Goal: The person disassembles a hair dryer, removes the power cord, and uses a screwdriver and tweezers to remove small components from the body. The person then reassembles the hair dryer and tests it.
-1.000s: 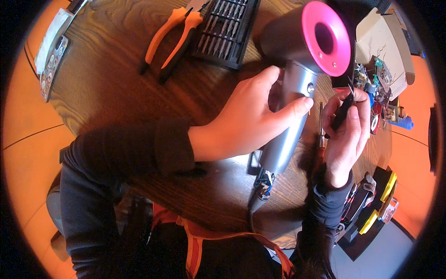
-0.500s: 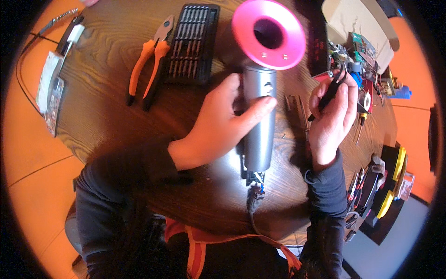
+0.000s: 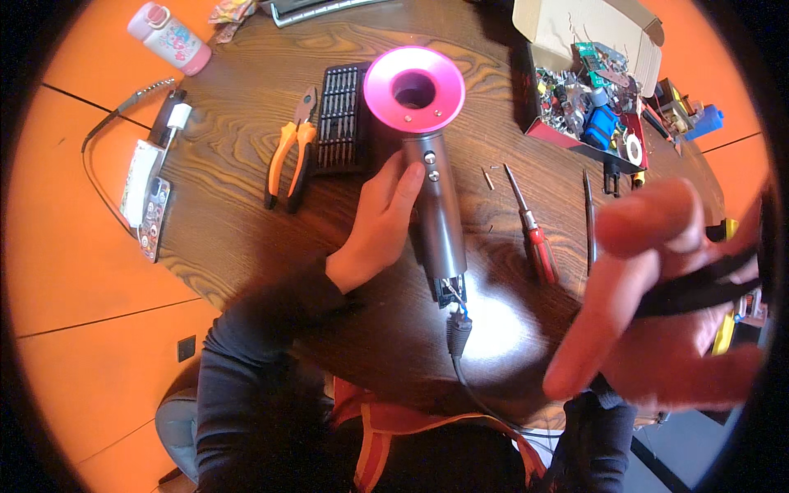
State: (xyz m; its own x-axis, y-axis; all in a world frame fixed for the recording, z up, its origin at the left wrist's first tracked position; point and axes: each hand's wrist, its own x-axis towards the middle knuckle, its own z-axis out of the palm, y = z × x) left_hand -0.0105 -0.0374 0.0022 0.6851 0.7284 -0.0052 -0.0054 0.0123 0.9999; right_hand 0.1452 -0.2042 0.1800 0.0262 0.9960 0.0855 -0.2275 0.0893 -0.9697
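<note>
A hair dryer [image 3: 444,222] with a dark handle and pink ring-shaped head lies on the wooden table. My left hand [image 3: 374,222] grips the upper handle, thumb lying along it beside two round buttons. At the handle's lower end the inside is exposed, with thin wires running to the black power cord [image 3: 459,337]. Large and close to the camera at the right, my right hand [image 3: 616,312] has its index finger and thumb raised. Black tweezers [image 3: 686,297] lie across its palm, held by the other fingers, which are partly cut off by the picture's dark rim.
Orange-handled pliers [image 3: 288,160] and a black bit case [image 3: 339,123] lie left of the dryer. To its right is a red screwdriver [image 3: 536,242] near small loose parts. A cardboard box [image 3: 575,146] of electronic scraps stands at the far right, a pink bottle [image 3: 171,41] at the far left.
My right hand has come up from the table toward the camera, still with the tweezers. The view has shifted, and my left hand stays on the hair dryer's handle.
</note>
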